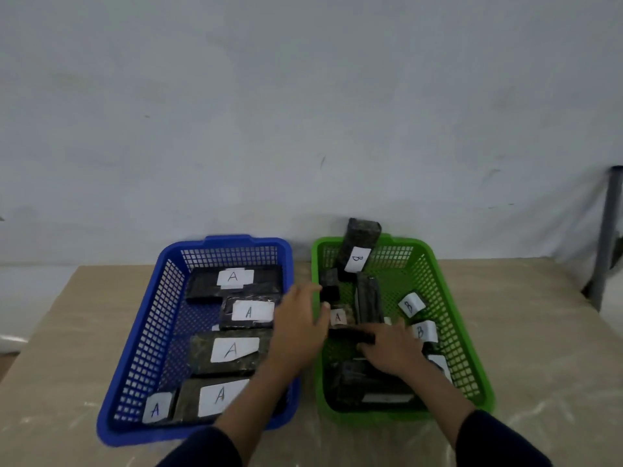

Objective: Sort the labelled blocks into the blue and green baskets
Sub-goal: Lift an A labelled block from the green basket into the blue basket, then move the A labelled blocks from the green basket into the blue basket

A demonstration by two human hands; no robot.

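Observation:
The blue basket on the left holds several dark blocks with white A labels. Beside it, the green basket holds dark blocks labelled B, one leaning upright at its far end. A block labelled A also lies in the green basket near its left wall. My left hand reaches over the green basket's left rim, fingers spread, thumb at that block's left end. Inside the green basket, my right hand has its fingers curled over the dark front edge of the same block.
Both baskets stand side by side on a beige table against a pale wall. A grey metal pole stands at the table's far right. Small B blocks lie along the green basket's right side.

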